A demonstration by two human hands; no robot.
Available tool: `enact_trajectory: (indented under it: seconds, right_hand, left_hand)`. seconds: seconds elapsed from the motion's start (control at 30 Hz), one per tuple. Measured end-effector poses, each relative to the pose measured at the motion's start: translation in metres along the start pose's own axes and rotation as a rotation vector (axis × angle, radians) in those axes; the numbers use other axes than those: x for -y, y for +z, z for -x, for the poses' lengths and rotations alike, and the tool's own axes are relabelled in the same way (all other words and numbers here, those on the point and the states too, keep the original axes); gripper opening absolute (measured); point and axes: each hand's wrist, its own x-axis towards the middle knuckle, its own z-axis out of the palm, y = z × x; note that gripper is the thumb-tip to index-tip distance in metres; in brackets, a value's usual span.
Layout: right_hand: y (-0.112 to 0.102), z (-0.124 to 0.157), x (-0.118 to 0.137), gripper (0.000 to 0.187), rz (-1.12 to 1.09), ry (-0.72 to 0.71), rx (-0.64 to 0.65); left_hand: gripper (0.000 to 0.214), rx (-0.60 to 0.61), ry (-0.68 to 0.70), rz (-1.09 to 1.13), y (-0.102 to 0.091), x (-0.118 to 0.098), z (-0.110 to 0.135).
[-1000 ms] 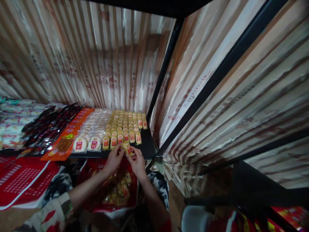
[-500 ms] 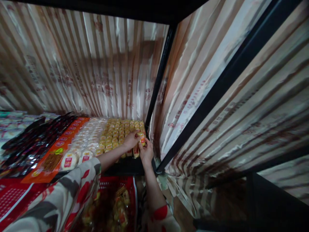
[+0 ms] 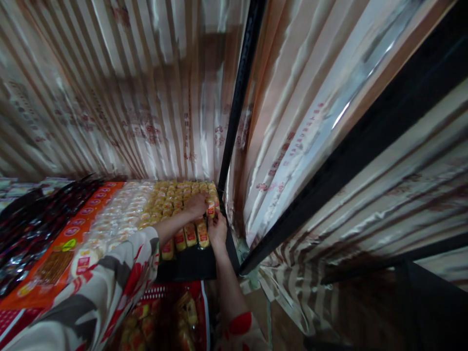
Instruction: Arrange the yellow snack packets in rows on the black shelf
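A small yellow wrapped cake (image 3: 211, 208) with a red label stands upright between my hands, over the right end of the rows. My right hand (image 3: 218, 230) pinches its lower part from the front. The fingers of my left hand (image 3: 197, 204) are bent against its upper left side. Beneath and around them, rows of the same yellow wrapped cakes (image 3: 166, 197) fill the right end of the black shelf (image 3: 197, 263). Several cakes in the front row, such as one labelled cake (image 3: 203, 234), show red labels facing me.
Clear-wrapped white round cakes (image 3: 86, 261), an orange snack package (image 3: 69, 229) and dark shiny packets (image 3: 32, 229) lie to the left. A red basket (image 3: 204, 307) with more yellow packs is below the shelf. Black posts (image 3: 237, 97) and pleated sheeting (image 3: 175, 97) enclose the corner.
My view has shifted, and more of the shelf's front shows. Both hands stay at the right end with the cake, which now sits slightly lower and more upright against the row.
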Motion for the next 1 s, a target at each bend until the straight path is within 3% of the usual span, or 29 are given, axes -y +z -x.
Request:
enact_trajectory:
  seconds: [0.2, 0.47, 0.73, 0.87, 1.0]
  right_hand:
    - [0.007, -0.001, -0.001, 0.045, 0.042, 0.016, 0.012]
    - [0.004, -0.005, 0.002, 0.048, 0.054, 0.087, 0.081]
    - [0.002, -0.005, 0.005, 0.046, 0.083, 0.087, 0.008]
    - [0.004, -0.006, 0.002, 0.046, 0.087, 0.109, 0.037]
    - [0.006, -0.007, -0.003, 0.046, 0.063, 0.099, 0.074]
  left_hand:
    - [0.032, -0.062, 0.1, -0.201, 0.006, 0.004, -0.002]
    - [0.027, -0.081, 0.151, -0.293, 0.004, 0.007, -0.005]
    - [0.028, -0.154, 0.234, -0.326, 0.008, 0.009, -0.007]
    - [0.027, -0.132, 0.275, -0.325, 0.012, 0.007, -0.007]
    - [0.028, -0.087, 0.231, -0.302, 0.013, 0.006, -0.007]
